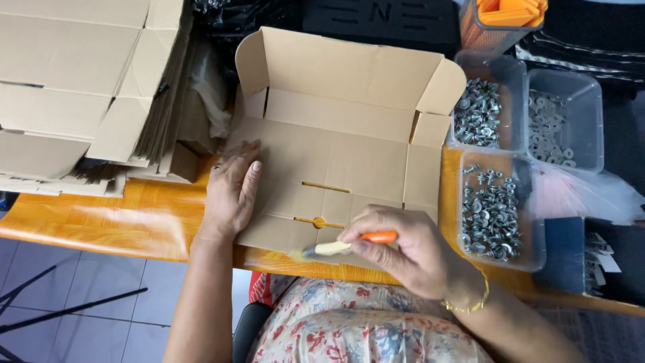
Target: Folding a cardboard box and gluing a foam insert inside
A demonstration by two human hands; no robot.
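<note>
R hand low center, fingers closed on orange-handled tool at near edge of open cardboard box. L hand flat, open, pressing box's left flap. Mid right: 3 clear tubs of screws/washers. Upper left: stack of flat cartons. Top right: orange bin.

Small packing workshop — flat cartons stacked, tubs of screws (washers too)

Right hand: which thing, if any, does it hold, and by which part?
The right hand grips a small brush by its orange handle end, bristle end free. The left hand only rests flat on the cardboard box.
</note>
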